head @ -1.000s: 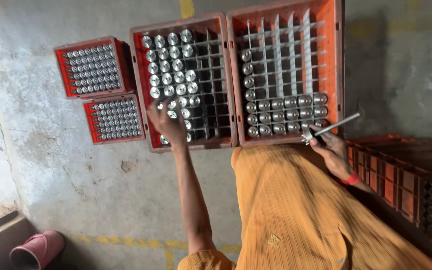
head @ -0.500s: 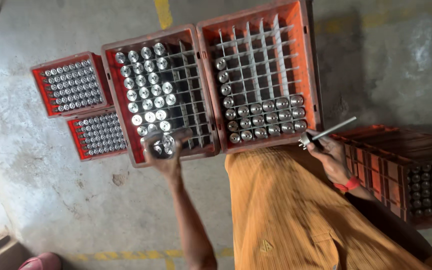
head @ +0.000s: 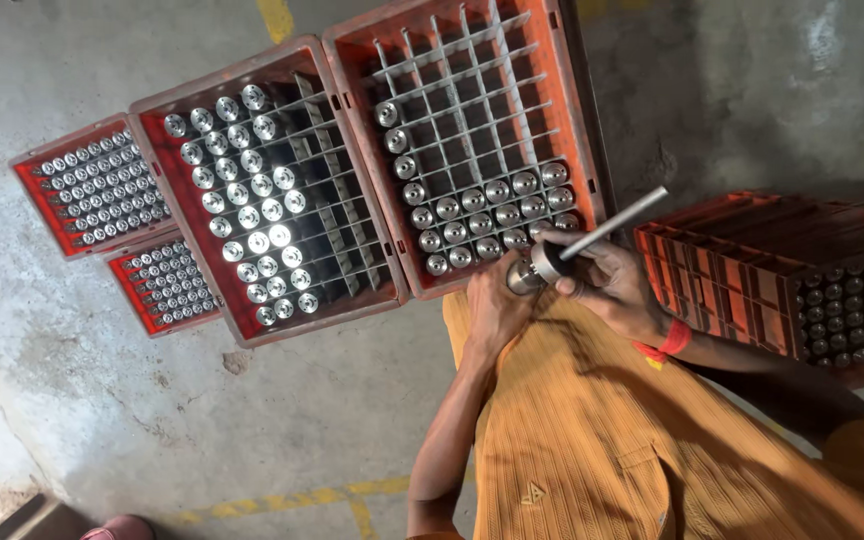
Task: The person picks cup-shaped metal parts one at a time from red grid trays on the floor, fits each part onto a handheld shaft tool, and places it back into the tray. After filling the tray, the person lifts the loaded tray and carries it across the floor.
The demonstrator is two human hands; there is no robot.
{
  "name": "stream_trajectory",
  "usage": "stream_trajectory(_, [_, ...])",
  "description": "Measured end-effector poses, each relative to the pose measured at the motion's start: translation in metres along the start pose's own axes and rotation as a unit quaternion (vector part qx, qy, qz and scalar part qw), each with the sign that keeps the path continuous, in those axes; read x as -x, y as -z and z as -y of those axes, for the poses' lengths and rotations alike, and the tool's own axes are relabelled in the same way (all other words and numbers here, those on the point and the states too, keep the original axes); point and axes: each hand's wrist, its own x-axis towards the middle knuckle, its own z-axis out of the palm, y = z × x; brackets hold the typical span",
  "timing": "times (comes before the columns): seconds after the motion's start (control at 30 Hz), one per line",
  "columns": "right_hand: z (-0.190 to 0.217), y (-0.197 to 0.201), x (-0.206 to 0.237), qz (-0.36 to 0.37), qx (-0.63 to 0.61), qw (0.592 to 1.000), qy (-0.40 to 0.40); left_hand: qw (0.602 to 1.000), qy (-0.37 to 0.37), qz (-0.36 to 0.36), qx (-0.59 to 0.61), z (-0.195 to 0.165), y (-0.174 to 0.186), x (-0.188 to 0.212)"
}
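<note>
Your left hand (head: 497,305) closed around a small round metal part (head: 524,277), steadying it near lower centre of frame. Your right hand (head: 607,285) gripped a steel rod gauge (head: 592,235), its collared end meeting the part, so both met close over your lap. Just above, the orange divided crate (head: 472,140) held finished-looking parts in its lower rows; the red crate (head: 262,190) to its left sat half filled. Smaller red trays (head: 92,190) lay at far left.
</note>
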Motion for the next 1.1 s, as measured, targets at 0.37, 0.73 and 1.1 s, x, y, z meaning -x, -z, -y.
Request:
stream_trajectory(0.37, [-0.046,0.062,0.002,0.086,0.119,0.988,0.057,0.990,-0.118,0.075,0.010,0.017,-0.020,-0.010])
stream_trajectory(0.73, [-0.043,0.107,-0.005,-0.165,0.050,0.982,0.073,0.905,-0.070,-0.152,-0.390,0.071,0.099,-0.181])
stream_trajectory(1.1, [-0.082,0.069,0.004,-0.149,0.033,0.988,0.015,0.892,-0.211,-0.261,-0.302,0.063,0.141,-0.206])
